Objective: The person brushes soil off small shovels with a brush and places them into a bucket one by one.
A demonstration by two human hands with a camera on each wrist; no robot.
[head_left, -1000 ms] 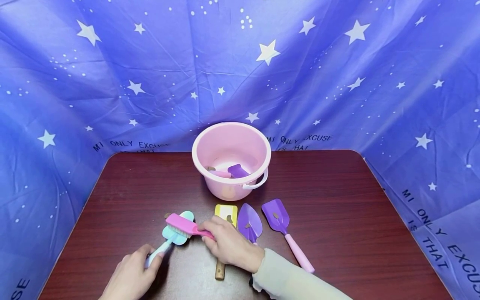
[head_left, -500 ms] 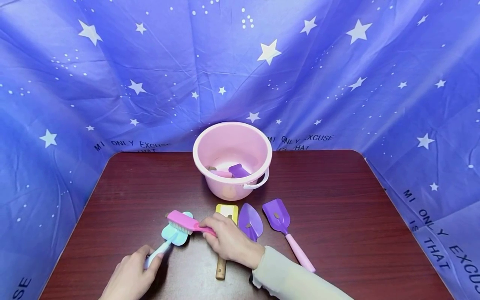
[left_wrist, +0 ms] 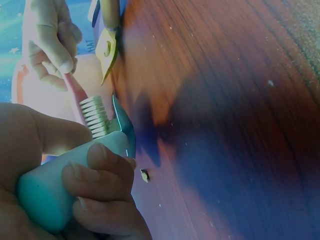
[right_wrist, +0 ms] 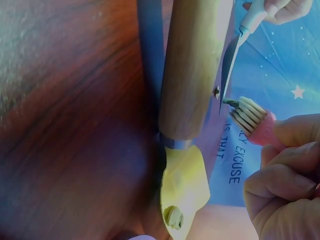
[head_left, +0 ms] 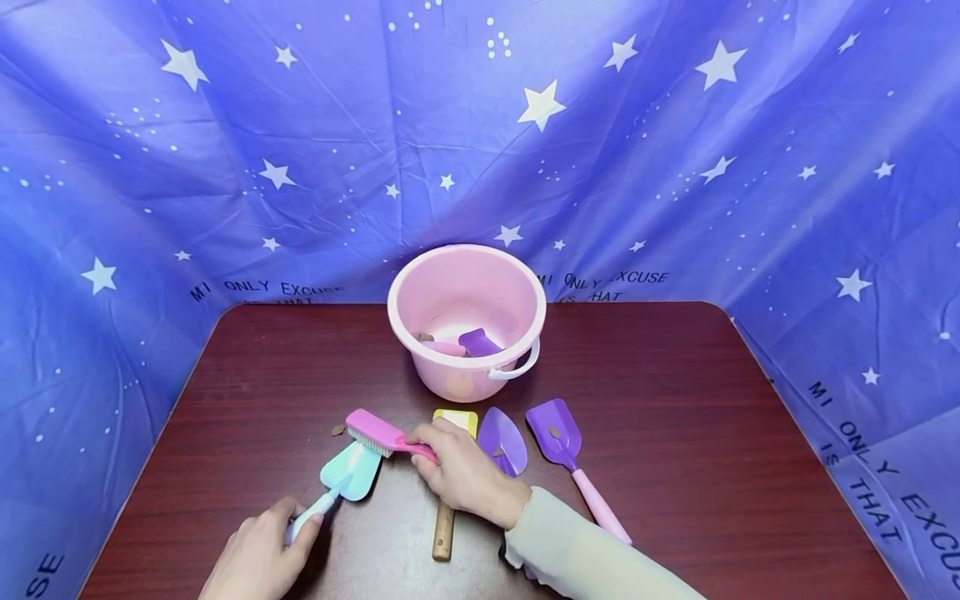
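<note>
My left hand point(head_left: 258, 546) grips the pale handle of a light blue toy shovel point(head_left: 351, 473), its blade just above the table in the left wrist view. In my right hand point(head_left: 471, 479) is the handle of a pink brush point(head_left: 372, 428), bristles down at the blade's far edge. A small dark greenish lump point(right_wrist: 231, 102) shows at the bristle tips in the right wrist view. On the table left of the brush lies a small brown piece point(head_left: 337, 430). Under my right hand, a yellow shovel point(head_left: 462, 417) with a wooden handle is partly hidden.
Behind the tools stands a pink bucket point(head_left: 465, 292) containing a purple piece point(head_left: 478, 342) and other items. Two purple shovels, a pointed one point(head_left: 504, 437) and a square one point(head_left: 553, 429), lie to the right with brown bits on them. A starry curtain point(head_left: 405, 125) surrounds the table.
The brush has moved from across the middle of the blue blade to its far edge, away from me. The shovel has shifted slightly towards me, and the brown piece now shows fully.
</note>
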